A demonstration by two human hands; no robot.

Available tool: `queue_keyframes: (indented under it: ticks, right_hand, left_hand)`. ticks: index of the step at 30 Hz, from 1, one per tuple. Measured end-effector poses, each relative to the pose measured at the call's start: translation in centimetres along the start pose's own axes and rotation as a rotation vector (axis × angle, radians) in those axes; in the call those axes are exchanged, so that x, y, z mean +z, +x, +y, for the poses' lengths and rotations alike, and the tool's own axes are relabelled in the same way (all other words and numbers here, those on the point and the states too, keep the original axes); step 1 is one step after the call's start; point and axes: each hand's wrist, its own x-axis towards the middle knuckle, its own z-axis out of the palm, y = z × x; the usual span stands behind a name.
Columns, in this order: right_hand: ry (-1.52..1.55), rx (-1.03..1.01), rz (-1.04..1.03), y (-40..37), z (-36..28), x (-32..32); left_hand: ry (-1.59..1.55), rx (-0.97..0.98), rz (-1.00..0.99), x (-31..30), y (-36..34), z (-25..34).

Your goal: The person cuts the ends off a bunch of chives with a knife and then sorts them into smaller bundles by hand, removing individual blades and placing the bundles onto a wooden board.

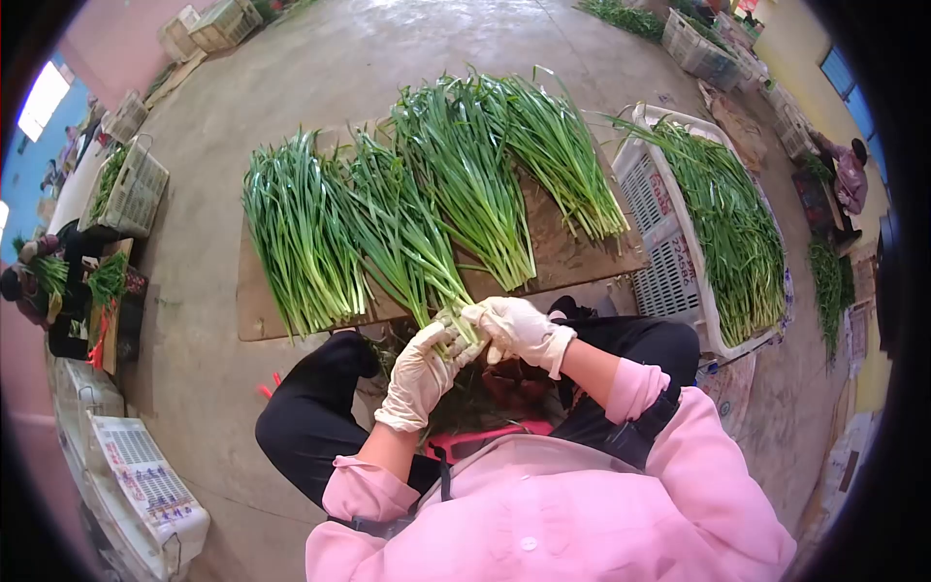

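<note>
Both of my hands wear pale gloves and close around the root end of one bunch of green chives at the near edge of a low brown board. My left hand grips the stems from below. My right hand pinches the same stem ends from the right. The bunch fans out away from me across the board. Three more bunches lie on the board: one at the left, one in the middle, one at the right.
A white plastic crate heaped with loose chives stands to the right of the board. More crates sit at the far left and top right. Other people sit at both edges. A concrete floor surrounds the board.
</note>
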Motion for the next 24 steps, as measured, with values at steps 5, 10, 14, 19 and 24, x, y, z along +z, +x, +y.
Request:
queue_keyframes:
  ticks: [5, 10, 14, 19, 24]
  right_hand:
    - [-1.08, -0.467, 0.439, -1.6, -3.2, -1.4]
    - [-0.701, -0.635, 0.165, -1.2, -4.2, 0.7]
    - [-0.376, -0.241, 0.04, 2.9, -2.4, 2.7]
    - [-0.174, 0.061, 0.081, 5.9, -3.8, 4.2]
    - [0.046, 0.053, 0.116, 5.7, -4.5, 4.0]
  left_hand:
    - [-0.035, -0.042, -0.082, 1.1, -1.1, 0.8]
    - [0.043, -0.024, -0.119, 0.6, -1.2, 0.7]
    - [0.085, 0.001, -0.158, -0.7, -1.1, 0.6]
    - [0.117, -0.004, -0.168, -0.9, -0.8, 0.3]
    - [0.096, 0.0, -0.193, -0.5, -1.1, 0.7]
